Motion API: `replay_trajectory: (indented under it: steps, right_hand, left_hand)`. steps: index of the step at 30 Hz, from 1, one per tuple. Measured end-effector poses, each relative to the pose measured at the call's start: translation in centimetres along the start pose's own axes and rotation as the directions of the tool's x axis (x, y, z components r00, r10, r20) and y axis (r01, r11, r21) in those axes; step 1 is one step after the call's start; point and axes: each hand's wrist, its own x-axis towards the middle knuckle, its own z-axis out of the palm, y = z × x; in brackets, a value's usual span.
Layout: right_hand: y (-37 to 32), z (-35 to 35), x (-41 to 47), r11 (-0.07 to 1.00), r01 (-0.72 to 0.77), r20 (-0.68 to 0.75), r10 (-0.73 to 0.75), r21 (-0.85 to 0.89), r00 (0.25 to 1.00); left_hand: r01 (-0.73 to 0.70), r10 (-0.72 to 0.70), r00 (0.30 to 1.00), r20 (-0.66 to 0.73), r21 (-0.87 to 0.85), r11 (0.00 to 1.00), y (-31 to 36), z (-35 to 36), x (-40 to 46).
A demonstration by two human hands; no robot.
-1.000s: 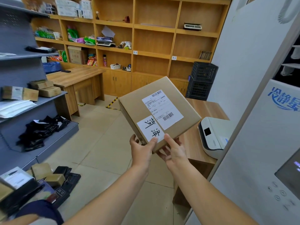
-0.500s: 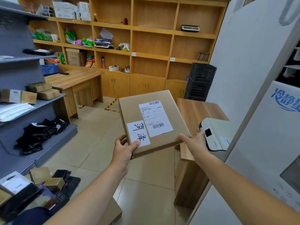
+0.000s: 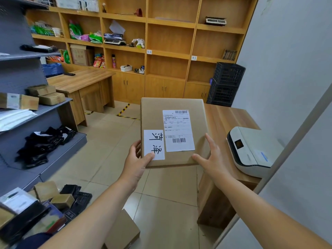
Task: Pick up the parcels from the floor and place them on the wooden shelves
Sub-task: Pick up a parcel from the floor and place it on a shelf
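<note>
We hold a flat cardboard parcel [image 3: 172, 123] out in front of us, above the tiled floor [image 3: 100, 155] and partly over the left edge of a small wooden table [image 3: 231, 119]. Its broad face is turned up toward us and carries a printed shipping label [image 3: 178, 130] with barcodes and, beside it, a white slip [image 3: 154, 145] with two handwritten characters. Our left hand [image 3: 136, 159] grips the near left corner, thumb pressed on the white slip and fingers curled round the side edge. Our right hand [image 3: 213, 159] grips the near right corner, thumb on top and one finger laid along the right edge; its other fingers are hidden beneath.

On the table, just right of the parcel, sits a white label printer [image 3: 251, 151]. Ahead stand the wooden shelves [image 3: 170, 53], many of their compartments bare, with stacked black crates [image 3: 225, 83] at their right end. To our left a grey metal rack [image 3: 34, 112] carries small boxes and black bags, and more parcels [image 3: 46, 202] lie heaped on the floor near its foot.
</note>
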Motion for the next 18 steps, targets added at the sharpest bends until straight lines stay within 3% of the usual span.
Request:
replay_trajectory:
  steps: [7,12,18]
  right_hand:
    - [1.2,3.1,4.0,1.000,-0.001,0.000,0.001,0.019,1.000]
    - [3.5,5.6,10.0,0.998,-0.033,0.023,0.031,0.055,0.999]
    - [7.3,8.9,20.5,0.994,-0.075,0.099,0.068,0.074,0.993]
  left_hand:
    - [-0.071,0.072,0.997,-0.001,0.193,0.979,-0.9,-0.7,4.9]
    - [-0.121,0.159,0.986,-0.058,0.418,0.901,-2.0,-0.4,10.2]
    - [-0.107,0.176,0.982,-0.074,0.555,0.825,-4.8,0.2,19.7]
